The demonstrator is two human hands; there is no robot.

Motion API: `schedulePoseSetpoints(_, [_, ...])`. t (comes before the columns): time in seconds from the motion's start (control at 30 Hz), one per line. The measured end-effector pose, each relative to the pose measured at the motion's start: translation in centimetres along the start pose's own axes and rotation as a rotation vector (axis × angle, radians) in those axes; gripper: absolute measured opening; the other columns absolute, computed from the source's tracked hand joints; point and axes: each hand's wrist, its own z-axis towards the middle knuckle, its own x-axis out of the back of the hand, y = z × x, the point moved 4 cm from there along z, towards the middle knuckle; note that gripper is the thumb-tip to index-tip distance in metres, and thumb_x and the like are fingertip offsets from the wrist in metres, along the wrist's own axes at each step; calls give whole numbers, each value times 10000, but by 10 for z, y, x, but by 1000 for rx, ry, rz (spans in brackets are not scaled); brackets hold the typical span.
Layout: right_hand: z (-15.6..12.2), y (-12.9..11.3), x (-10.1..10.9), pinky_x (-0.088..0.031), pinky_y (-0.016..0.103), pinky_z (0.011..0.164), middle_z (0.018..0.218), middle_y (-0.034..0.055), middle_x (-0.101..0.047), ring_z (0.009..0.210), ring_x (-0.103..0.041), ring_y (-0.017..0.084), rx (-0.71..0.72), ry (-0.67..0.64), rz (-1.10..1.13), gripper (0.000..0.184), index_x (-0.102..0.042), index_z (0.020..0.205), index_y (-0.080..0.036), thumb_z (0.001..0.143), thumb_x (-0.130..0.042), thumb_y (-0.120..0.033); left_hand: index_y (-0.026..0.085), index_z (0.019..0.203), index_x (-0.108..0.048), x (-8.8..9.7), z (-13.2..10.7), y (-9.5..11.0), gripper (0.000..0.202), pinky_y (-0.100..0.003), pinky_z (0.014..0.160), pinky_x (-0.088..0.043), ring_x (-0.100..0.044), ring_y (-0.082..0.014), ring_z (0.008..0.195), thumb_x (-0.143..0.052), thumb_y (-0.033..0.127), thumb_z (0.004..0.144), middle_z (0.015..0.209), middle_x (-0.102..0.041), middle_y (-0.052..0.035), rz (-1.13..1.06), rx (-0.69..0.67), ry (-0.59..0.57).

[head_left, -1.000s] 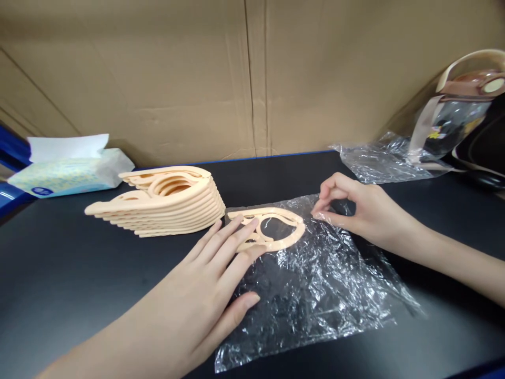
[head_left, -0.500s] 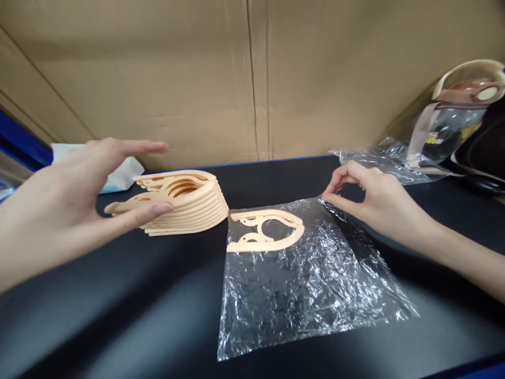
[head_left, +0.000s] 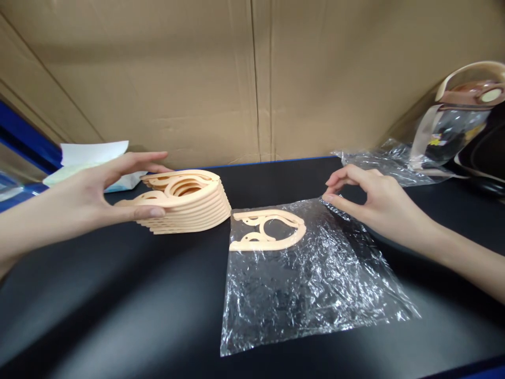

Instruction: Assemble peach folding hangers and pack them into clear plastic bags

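Observation:
A stack of several peach plastic hangers lies on the black table. My left hand reaches it from the left, thumb against the stack's near edge and fingers over its far side, clasping the top. One single peach hanger rests inside the far end of a clear crinkled plastic bag lying flat. My right hand pinches the bag's far right corner between thumb and forefinger.
A tissue pack sits behind my left hand at the back left. More clear plastic bags and a brown-topped transparent object lie at the back right. A cardboard wall closes off the table's far edge.
My left hand left the single hanger in the bag, swung left and settled onto the stack of hangers. My right hand has kept its pinch on the bag's corner.

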Motion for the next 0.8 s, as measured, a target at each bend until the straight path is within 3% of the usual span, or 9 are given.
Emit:
schedulePoseSetpoints(0.2, [0, -1, 1, -480, 505, 959, 914, 34, -781, 909, -733, 289, 25, 32, -3, 120, -608, 969, -269, 935, -633, -381, 257, 1610, -392, 3, 0, 28, 1041, -532, 1195, -438, -625, -334, 1275, -421, 934, 821, 1366, -649, 6, -33, 67, 129])
schedulePoseSetpoints(0.23, [0, -2, 2, -479, 503, 958, 923, 37, -780, 913, -730, 288, 31, 39, -1, 118, -617, 969, -264, 933, -638, -375, 268, 1590, -434, 6, -1, 37, 1051, -550, 1203, -424, -618, -351, 1277, -462, 947, 787, 1404, -636, 6, -43, 68, 218])
schedulePoseSetpoints(0.27, [-1, -5, 2, -479, 499, 954, 930, 40, -778, 915, -727, 285, 35, 45, 4, 118, -628, 965, -260, 933, -641, -373, 273, 1569, -470, 8, -3, 48, 1058, -553, 1208, -418, -619, -357, 1271, -583, 927, 744, 1415, -640, 5, -70, 55, 268])
schedulePoseSetpoints(0.33, [-3, -12, 3, -489, 469, 916, 928, 38, -767, 890, -714, 267, 33, 46, 51, 139, -654, 950, -255, 941, -652, -394, 284, 1578, -451, 7, -7, 72, 857, -508, 1192, -441, -622, -321, 1282, -712, 694, 873, 1421, -649, 3, -143, 26, 327])
schedulePoseSetpoints(0.37, [-4, -16, 3, -499, 441, 878, 917, 34, -761, 865, -705, 250, 22, 32, 108, 161, -668, 950, -254, 948, -658, -415, 282, 1573, -457, 6, -10, 86, 860, -466, 1173, -462, -635, -304, 1265, -775, 641, 860, 1418, -647, -7, -166, -17, 356])
schedulePoseSetpoints(0.47, [-11, -32, -2, -505, 341, 716, 851, 12, -744, 766, -668, 194, -39, -116, 389, 242, -714, 1012, -252, 974, -661, -485, 275, 1558, -453, -6, -20, 129, 789, -346, 1048, -545, -660, -251, 1204, -771, 593, 910, 1370, -658, -38, -155, -185, 360])
schedulePoseSetpoints(0.57, [-19, -47, -11, -466, 285, 616, 718, -20, -681, 661, -616, 149, -110, -349, 644, 281, -734, 1011, -241, 993, -649, -508, 289, 1529, -435, -24, -27, 160, 693, -407, 1096, -534, -657, -274, 1232, -664, 635, 974, 1395, -658, -70, -157, -257, 310])
schedulePoseSetpoints(0.7, [-28, -52, -22, -367, 243, 536, 641, -58, -566, 571, -490, 95, -207, -535, 796, 263, -674, 838, -220, 945, -742, -450, 268, 1539, -410, -41, -30, 177, 671, -405, 1081, -532, -654, -280, 1228, -606, 633, 1010, 1369, -675, -91, -185, -306, 237])
schedulePoseSetpoints(0.8, [-29, -49, -29, -286, 237, 483, 628, -64, -504, 549, -393, 86, -286, -622, 863, 305, -662, 841, -213, 935, -739, -493, 247, 1536, -414, -49, -29, 177, 643, -400, 1059, -532, -668, -280, 1202, -610, 587, 1026, 1345, -676, -103, -188, -336, 198])
